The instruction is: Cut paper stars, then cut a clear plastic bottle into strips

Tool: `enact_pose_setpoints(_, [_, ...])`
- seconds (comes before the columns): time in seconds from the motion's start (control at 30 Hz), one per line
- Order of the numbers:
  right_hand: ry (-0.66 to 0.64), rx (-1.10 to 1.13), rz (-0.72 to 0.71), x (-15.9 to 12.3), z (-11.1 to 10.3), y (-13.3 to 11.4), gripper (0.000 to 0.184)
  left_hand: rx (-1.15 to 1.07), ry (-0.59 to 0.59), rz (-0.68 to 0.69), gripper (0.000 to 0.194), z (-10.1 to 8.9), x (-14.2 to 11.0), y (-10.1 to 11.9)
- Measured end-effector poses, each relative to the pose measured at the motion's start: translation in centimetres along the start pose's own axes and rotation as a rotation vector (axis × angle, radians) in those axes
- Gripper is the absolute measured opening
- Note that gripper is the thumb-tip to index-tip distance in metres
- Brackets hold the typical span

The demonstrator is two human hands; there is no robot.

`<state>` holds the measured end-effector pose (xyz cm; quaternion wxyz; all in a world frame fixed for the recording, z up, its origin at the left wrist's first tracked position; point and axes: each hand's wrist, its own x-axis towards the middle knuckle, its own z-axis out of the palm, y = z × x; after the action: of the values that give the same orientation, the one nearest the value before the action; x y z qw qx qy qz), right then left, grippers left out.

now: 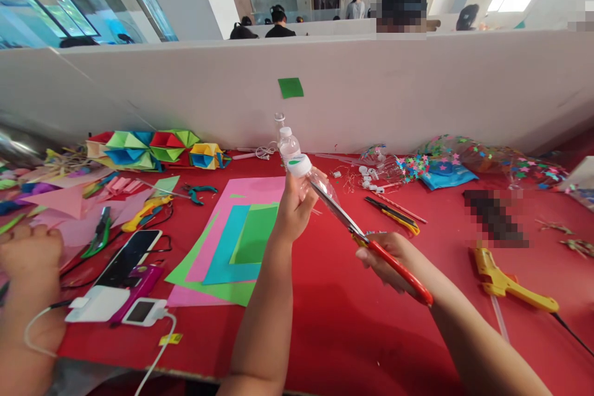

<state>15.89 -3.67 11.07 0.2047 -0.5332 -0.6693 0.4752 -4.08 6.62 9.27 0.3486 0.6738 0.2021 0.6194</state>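
My left hand [293, 207] is closed round the neck end of a clear plastic bottle [318, 179] with a white cap, held up over the red table [334, 315]. My right hand [387, 260] grips red-handled scissors [371, 241]. Their blades reach up and left and meet the bottle's body. Below the hands lie stacked sheets of coloured paper [236, 241]: pink, blue and green.
Another small bottle [288, 142] stands behind. A yellow glue gun [508, 281] lies at right, a craft knife [392, 213] in the middle, a phone [127, 257] and chargers at left. Folded paper shapes [148, 148] sit against the white partition. Another person's hand [28, 260] rests at far left.
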Motion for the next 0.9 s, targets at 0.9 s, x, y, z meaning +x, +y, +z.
enact_pose_setpoints(0.9, [0.055, 0.104, -0.019, -0.7, -2.1, 0.4, 0.051, -0.461, 0.314, -0.425, 0.036, 1.1, 0.2, 0.4])
